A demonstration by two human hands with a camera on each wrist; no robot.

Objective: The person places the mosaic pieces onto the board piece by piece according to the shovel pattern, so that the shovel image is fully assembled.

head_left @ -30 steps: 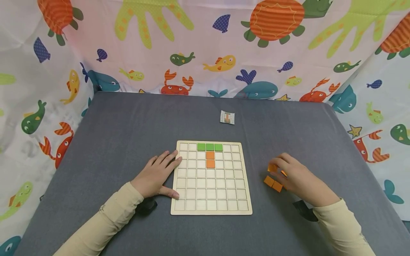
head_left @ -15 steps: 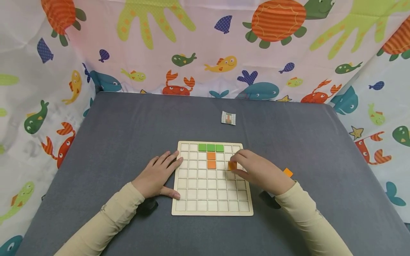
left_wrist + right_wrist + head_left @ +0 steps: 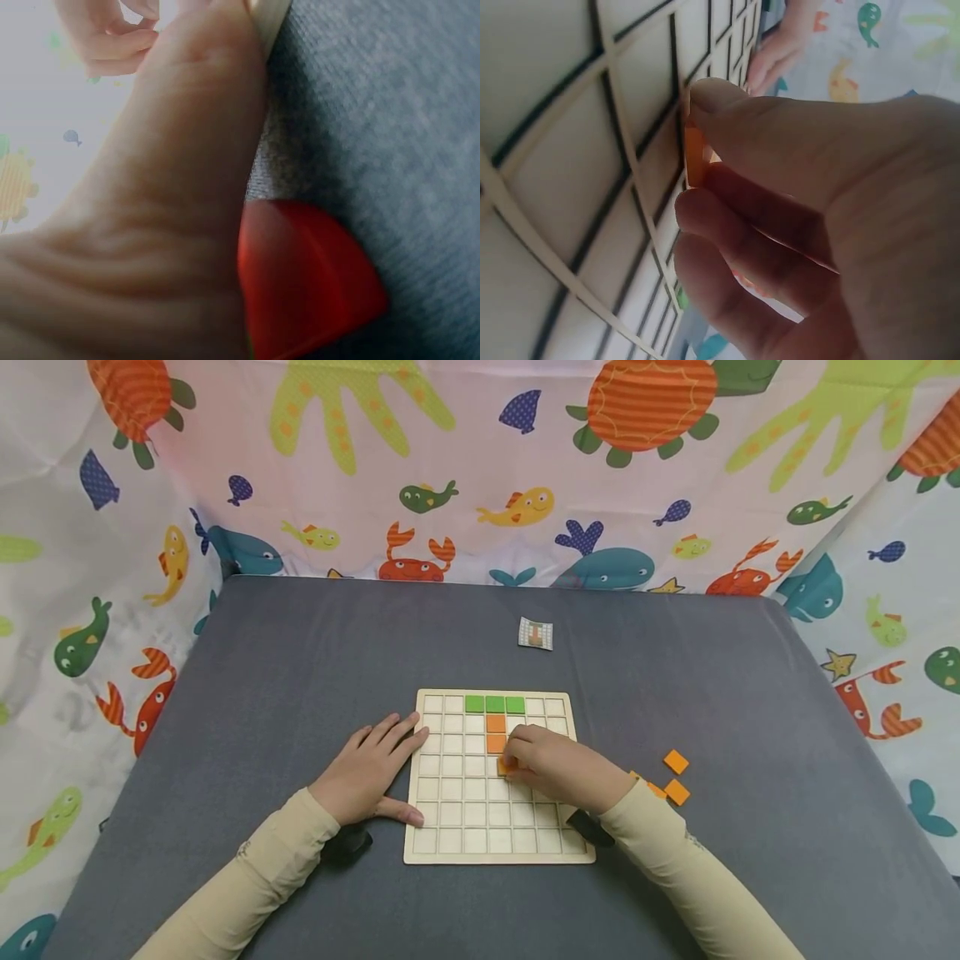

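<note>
My right hand (image 3: 558, 764) pinches an orange square tile (image 3: 695, 156) between thumb and fingers, right at the surface of a wooden grid board (image 3: 435, 857). In the head view that tile shows just below two orange tiles (image 3: 496, 733) set one under the other. Above those, three green tiles (image 3: 495, 704) fill neighbouring cells of the top row. My left hand (image 3: 367, 772) rests with spread fingers on the board's left edge, the thumb lower down on the same edge. The left wrist view shows mostly its palm side close up.
Several loose orange tiles (image 3: 677, 762) lie on the grey cloth right of the board, some partly hidden by the right sleeve. A small printed card (image 3: 536, 633) with a grid pattern lies behind the board. A curtain (image 3: 465, 452) with sea animals hangs behind the table.
My right hand has picked an orange tile from the loose ones and carried it left over the board to below the two orange tiles. My left hand has stayed on the board's edge.
</note>
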